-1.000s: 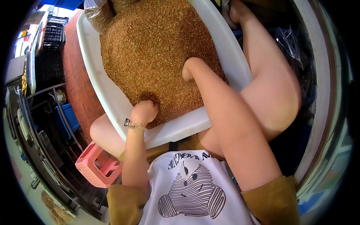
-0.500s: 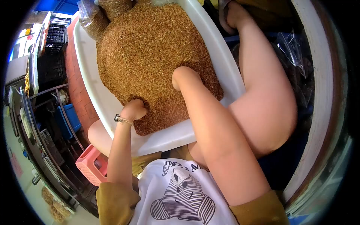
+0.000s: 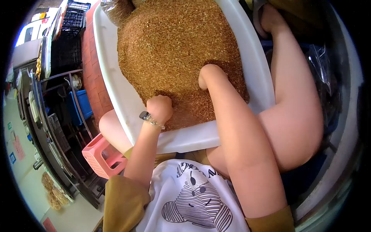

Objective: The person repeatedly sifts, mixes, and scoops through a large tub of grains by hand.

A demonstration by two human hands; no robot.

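A large heap of brown, grain-like flakes (image 3: 174, 46) fills most of a long white tub (image 3: 114, 83) between my legs. My left hand (image 3: 160, 107), with a watch and beaded bracelet at the wrist, is sunk into the near left part of the heap, its fingers buried. Farther right and deeper, my right hand (image 3: 211, 74) is pushed into the flakes up to about the wrist. The fingers of both hands are hidden, so what they grip cannot be seen.
Clear plastic bags (image 3: 116, 11) of flakes lie at the tub's far left end. A pink stool (image 3: 101, 156) stands by my left leg. Farther left are a metal rack, a blue bin (image 3: 80, 106) and a black crate (image 3: 73, 17). Clear plastic (image 3: 320, 65) lies on the right.
The view has shifted, moving the tub rightward in the picture since half a second ago. Both hands remain in the flakes, the left wrist slightly more bent and turned.
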